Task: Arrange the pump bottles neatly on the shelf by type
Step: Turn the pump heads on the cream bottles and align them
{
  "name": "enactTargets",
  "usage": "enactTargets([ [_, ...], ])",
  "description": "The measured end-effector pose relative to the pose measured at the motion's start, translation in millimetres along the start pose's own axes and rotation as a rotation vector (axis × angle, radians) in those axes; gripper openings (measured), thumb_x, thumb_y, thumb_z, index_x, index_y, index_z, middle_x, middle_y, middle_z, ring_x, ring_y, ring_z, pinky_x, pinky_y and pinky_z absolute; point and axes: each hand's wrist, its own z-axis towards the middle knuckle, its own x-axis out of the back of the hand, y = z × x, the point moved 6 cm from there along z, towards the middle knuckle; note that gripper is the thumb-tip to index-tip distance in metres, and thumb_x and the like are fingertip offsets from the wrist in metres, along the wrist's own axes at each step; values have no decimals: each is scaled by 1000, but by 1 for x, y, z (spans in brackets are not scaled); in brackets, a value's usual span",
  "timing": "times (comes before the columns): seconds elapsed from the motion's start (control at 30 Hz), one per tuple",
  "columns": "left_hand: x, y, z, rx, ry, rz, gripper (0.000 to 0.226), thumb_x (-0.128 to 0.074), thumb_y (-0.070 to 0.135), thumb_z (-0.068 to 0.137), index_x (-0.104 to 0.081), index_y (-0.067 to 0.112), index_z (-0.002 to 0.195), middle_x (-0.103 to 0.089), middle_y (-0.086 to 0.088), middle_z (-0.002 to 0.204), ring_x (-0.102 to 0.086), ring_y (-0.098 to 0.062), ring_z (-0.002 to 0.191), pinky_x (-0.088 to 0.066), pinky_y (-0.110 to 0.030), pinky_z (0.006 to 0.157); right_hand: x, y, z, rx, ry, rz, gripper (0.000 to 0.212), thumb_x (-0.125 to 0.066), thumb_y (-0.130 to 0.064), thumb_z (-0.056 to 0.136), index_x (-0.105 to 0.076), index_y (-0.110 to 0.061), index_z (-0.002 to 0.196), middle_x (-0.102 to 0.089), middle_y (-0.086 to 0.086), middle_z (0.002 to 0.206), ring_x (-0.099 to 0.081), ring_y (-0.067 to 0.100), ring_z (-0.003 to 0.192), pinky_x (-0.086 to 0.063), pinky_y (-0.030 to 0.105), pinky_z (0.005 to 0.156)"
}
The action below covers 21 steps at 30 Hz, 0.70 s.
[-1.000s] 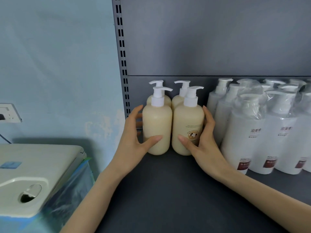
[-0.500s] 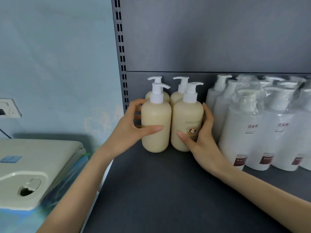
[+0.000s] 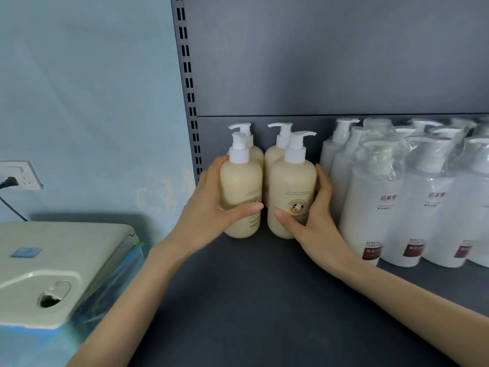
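Note:
Several cream pump bottles stand in two rows at the back left of the dark grey shelf (image 3: 251,300). My left hand (image 3: 209,215) wraps the front left cream bottle (image 3: 241,186), thumb across its front. That bottle's pump nozzle points toward me. My right hand (image 3: 315,221) grips the front right cream bottle (image 3: 291,181), which shows a round brown label. Two more cream bottles (image 3: 275,154) stand behind them against the back panel. To the right stand several white pump bottles (image 3: 375,207) wrapped in clear plastic, close beside my right hand.
A slotted upright post (image 3: 189,83) marks the shelf's left end. Beyond it is a pale blue wall with a socket (image 3: 18,176). A beige appliance (image 3: 53,263) in blue plastic film sits low on the left. The front half of the shelf holds nothing.
My left hand has closed around the front left bottle and turned it, so its nozzle now faces me and part of a label shows. A small gap has opened between the two front bottles.

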Motion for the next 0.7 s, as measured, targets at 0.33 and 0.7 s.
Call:
enactTargets([
  [0.33, -5, -2, 0, -16, 19, -21, 85, -80, 38, 64, -32, 43, 134, -35, 16, 118, -44, 10, 108, -48, -13, 85, 1, 1, -3, -9, 21, -57, 105, -74, -6, 77, 2, -22, 146, -10, -8, 152, -15, 3, 141, -20, 30, 118],
  [0.7, -6, -12, -5, 18, -72, -189, 82, -72, 24, 77, -23, 44, 140, -54, 34, 118, -53, 8, 110, -45, -7, 78, 1, 3, -4, -66, 15, 40, 98, -72, -14, 81, 0, -28, 146, -27, -18, 139, -33, -21, 117, -31, 4, 98],
])
